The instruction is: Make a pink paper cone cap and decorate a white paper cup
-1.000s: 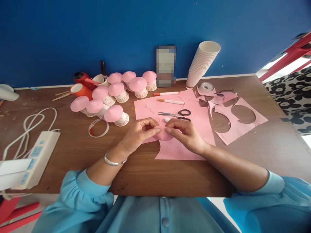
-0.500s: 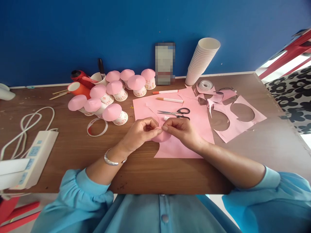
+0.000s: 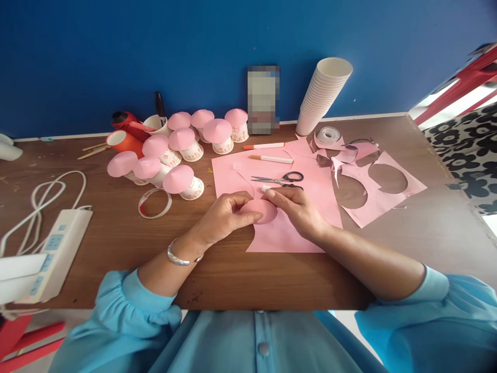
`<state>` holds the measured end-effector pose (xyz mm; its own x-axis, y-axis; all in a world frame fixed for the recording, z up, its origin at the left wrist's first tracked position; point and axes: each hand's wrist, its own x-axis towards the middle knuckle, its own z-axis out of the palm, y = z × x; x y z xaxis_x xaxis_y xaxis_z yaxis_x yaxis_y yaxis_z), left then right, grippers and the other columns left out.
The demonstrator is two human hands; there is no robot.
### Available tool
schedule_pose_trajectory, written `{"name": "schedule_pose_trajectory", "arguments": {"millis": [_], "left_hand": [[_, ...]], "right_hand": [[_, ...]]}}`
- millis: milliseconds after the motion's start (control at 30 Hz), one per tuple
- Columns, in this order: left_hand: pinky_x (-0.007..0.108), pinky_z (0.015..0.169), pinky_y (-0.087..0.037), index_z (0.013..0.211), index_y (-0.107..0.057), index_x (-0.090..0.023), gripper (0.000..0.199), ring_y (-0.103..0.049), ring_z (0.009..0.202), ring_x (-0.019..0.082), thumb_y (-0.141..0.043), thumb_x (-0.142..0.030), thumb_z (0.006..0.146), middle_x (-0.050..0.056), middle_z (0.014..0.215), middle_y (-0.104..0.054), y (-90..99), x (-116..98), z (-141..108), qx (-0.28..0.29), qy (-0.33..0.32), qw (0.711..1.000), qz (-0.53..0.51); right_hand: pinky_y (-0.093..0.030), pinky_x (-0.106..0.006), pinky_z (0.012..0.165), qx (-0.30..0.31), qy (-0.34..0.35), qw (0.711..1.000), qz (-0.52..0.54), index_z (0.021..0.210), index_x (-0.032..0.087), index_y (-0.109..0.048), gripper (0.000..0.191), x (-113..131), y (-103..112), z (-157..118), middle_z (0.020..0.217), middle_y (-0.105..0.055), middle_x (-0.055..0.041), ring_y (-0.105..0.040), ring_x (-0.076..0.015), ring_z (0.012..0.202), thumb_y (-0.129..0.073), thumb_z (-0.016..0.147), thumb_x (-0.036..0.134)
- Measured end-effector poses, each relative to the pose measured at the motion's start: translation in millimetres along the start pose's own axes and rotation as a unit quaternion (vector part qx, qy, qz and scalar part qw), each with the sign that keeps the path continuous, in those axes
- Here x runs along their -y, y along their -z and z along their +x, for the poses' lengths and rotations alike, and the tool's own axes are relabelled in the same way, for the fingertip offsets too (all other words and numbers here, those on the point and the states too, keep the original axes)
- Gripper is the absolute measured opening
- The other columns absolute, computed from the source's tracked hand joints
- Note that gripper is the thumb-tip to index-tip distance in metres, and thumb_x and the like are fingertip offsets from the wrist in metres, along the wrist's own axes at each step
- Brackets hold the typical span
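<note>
A pink paper disc (image 3: 267,212) is between my hands, over the front part of a larger pink sheet (image 3: 314,207). My left hand (image 3: 227,215) pinches its left side, with the thumb on top and the fingers underneath. My right hand (image 3: 301,210) is closed at its far right edge; the fingers' undersides are hidden. A small white object (image 3: 265,188) shows by my right fingertips, too small to name. Just beyond lie scissors (image 3: 277,180) with black handles. Two markers, one red-capped (image 3: 264,146) and one brown-capped (image 3: 272,159), rest farther back on the sheet.
Several cups with pink cone roofs (image 3: 178,179) stand at the left, near a tape ring (image 3: 154,203). A phone (image 3: 263,101) and a tall stack of paper cups (image 3: 324,96) lean against the wall. Cut pink scraps (image 3: 402,202) lie right; a power strip (image 3: 58,254) lies left.
The disc has turned so that its flat face shows more. My left thumb has moved onto its face, and my fingertips have drawn apart, the right ones shifting to the far edge.
</note>
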<state>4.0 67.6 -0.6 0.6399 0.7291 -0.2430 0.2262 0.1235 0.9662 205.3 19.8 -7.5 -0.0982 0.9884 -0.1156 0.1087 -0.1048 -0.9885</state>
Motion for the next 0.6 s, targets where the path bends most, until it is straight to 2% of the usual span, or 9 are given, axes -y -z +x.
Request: {"name": "schedule_pose_trajectory", "arguments": {"millis": [100, 233, 300, 467, 600], "left_hand": [[0.028, 0.07, -0.039, 0.071, -0.061, -0.016, 0.029, -0.049, 0.074, 0.014, -0.076, -0.039, 0.081, -0.001, 0.077, -0.053, -0.7, -2.4, -0.7, -0.004, -0.006, 1.0, 0.023], [0.028, 0.068, -0.038, 0.066, -0.055, -0.017, 0.032, -0.046, 0.072, 0.013, -0.076, -0.036, 0.08, -0.002, 0.073, -0.05, -2.3, -2.8, -0.4, -0.013, -0.015, 0.997, 0.076], [0.028, 0.069, -0.039, 0.068, -0.057, -0.017, 0.031, -0.047, 0.073, 0.014, -0.076, -0.037, 0.08, -0.001, 0.075, -0.051, -2.3, -1.8, -0.4, -0.003, -0.008, 0.996, 0.083], [0.03, 0.074, -0.044, 0.077, -0.066, -0.014, 0.033, -0.053, 0.079, 0.016, -0.084, -0.042, 0.074, 0.001, 0.078, -0.057, -0.5, 1.3, -0.1, 0.044, 0.013, 0.998, 0.033], [0.031, 0.077, -0.047, 0.077, -0.069, -0.014, 0.032, -0.058, 0.081, 0.018, -0.088, -0.039, 0.071, 0.002, 0.079, -0.062, -0.6, 1.9, 0.4, 0.053, 0.024, 0.998, -0.018]], "right_hand": [[-0.036, -0.029, 0.063, 0.001, 0.005, 1.0, 0.005, 0.07, 0.017, -0.064, 0.062, 1.7, -0.5, 0.4, 0.07, -0.055, -0.0008, -0.047, -0.0143, 0.069, -0.056, 0.091, 0.075], [-0.033, -0.028, 0.059, 0.035, -0.007, 0.999, 0.026, 0.068, 0.017, -0.064, 0.057, 0.3, -4.2, 0.9, 0.066, -0.054, 0.0011, -0.045, -0.0123, 0.064, -0.074, 0.077, 0.072], [-0.033, -0.028, 0.058, 0.03, -0.014, 0.999, 0.03, 0.069, 0.016, -0.065, 0.052, -1.7, -5.4, 0.7, 0.066, -0.056, 0.001, -0.045, -0.0119, 0.063, -0.078, 0.077, 0.067], [-0.034, -0.027, 0.058, 0.011, -0.001, 1.0, 0.029, 0.069, 0.016, -0.065, 0.05, -5.2, -3.6, 0.9, 0.066, -0.056, 0.0015, -0.044, -0.0113, 0.064, -0.074, 0.081, 0.064], [-0.035, -0.029, 0.061, 0.019, 0.0, 1.0, 0.018, 0.062, 0.018, -0.056, 0.058, -5.3, -2.1, 1.5, 0.062, -0.044, 0.0038, -0.036, -0.0107, 0.062, -0.067, 0.085, 0.07]]}}
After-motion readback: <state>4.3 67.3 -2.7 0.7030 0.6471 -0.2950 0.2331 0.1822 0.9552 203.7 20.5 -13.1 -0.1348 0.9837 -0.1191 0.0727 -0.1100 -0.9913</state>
